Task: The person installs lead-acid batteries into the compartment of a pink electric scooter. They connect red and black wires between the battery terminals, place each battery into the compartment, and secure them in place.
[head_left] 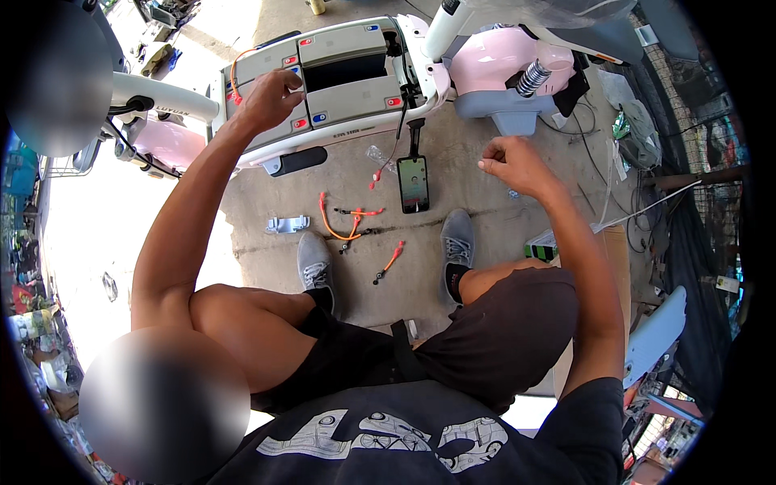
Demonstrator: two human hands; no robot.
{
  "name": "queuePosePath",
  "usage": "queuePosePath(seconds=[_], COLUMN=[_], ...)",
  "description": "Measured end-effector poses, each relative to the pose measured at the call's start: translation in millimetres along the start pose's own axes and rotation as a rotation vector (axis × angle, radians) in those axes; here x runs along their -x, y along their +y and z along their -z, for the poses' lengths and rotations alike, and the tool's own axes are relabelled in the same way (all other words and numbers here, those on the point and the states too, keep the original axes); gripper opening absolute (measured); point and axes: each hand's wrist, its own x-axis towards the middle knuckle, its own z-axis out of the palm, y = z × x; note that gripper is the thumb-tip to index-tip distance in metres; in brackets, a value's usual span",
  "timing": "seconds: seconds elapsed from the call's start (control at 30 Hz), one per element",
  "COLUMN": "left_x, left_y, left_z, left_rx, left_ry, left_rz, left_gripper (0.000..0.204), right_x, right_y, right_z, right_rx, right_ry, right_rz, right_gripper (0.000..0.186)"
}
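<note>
My left hand (271, 101) is over grey batteries (271, 61) set side by side in the white frame of an electric bike (293, 147). Its fingers are curled close to a battery's terminals; whether something small is between them is hidden. An orange cable (234, 66) runs along the batteries just beyond this hand. The batteries have red and blue terminals, and a dark gap (346, 71) shows among them. Off to the right, my right hand (517, 166) hangs above the concrete with bent fingers drawn together. What those fingers hold, if anything, cannot be seen.
Short orange cables (343, 236) and a pale blue bracket (288, 225) lie on the floor before my shoes. A phone (414, 184) sits at the end of a black arm. Pink covers (495, 63), a coil spring (533, 78) and loose black wires (594, 129) are at the right.
</note>
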Motion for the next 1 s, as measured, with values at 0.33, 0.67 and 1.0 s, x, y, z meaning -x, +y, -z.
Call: queuePosePath(seconds=[0.33, 0.67, 1.0], left_x=[-4.5, -0.1, 1.7], left_y=[-8.0, -9.2, -10.7], left_z=[-47.3, -72.0, -73.3], left_rx=[-0.140, -0.301, -0.272], left_ry=[0.081, 0.306, 0.345], left_rz=[0.070, 0.044, -0.001], left_gripper=[0.041, 0.034, 0.030], right_x=[-38.4, -83.4, -104.6], right_y=[64.3, 69.3, 64.9], right_z=[-146.2, -203.9, -216.8], right_rx=[0.204, 0.258, 0.345], right_ry=[-0.156, -0.211, -0.191], right_rz=[-0.135, -0.177, -0.181], right_gripper=[0.042, 0.049, 0.045])
